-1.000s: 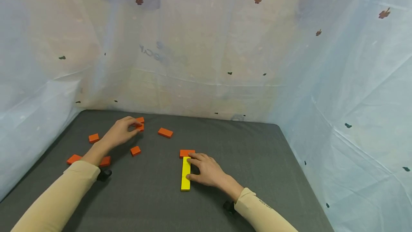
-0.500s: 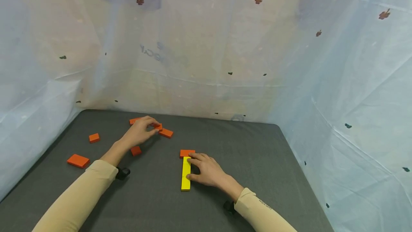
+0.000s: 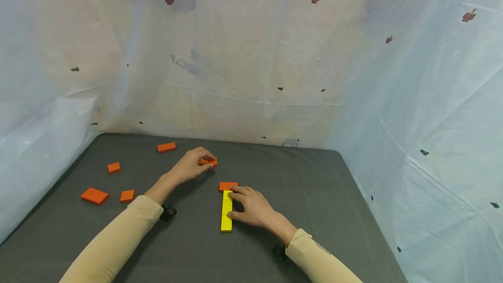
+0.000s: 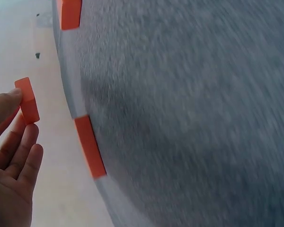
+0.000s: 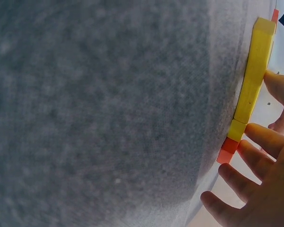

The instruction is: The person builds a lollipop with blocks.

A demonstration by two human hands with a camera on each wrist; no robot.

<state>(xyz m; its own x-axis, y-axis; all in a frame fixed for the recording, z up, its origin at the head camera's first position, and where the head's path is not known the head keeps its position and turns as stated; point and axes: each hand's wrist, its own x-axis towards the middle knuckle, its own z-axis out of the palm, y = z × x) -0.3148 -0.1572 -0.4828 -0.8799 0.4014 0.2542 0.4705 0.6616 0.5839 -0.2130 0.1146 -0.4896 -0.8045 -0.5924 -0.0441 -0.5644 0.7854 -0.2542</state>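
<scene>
My left hand (image 3: pixel 192 164) pinches a small orange block (image 4: pixel 27 100) between thumb and fingertips, at the far middle of the table. In the head view this block overlaps another orange block lying there. My right hand (image 3: pixel 253 208) rests beside a yellow strip (image 3: pixel 226 215), its spread fingers touching the near side. The right wrist view shows the strip as a long yellow block (image 5: pixel 255 71) with a short yellow block (image 5: pixel 236 130) at its end. An orange block (image 3: pixel 228 186) lies crosswise against the strip's far end, and a right fingertip reaches it.
Loose orange blocks lie to the left on the dark grey table (image 3: pixel 306 195): one at the back (image 3: pixel 167 147), a small block (image 3: pixel 114 167), a larger block (image 3: pixel 94 196) and another small block (image 3: pixel 127 196). Pale plastic sheeting (image 3: pixel 235 77) hangs behind the table and at its sides.
My left hand has moved right from the back left, carrying the small orange block towards the middle. Its forearm now covers one loose orange block. The right hand has stayed in place.
</scene>
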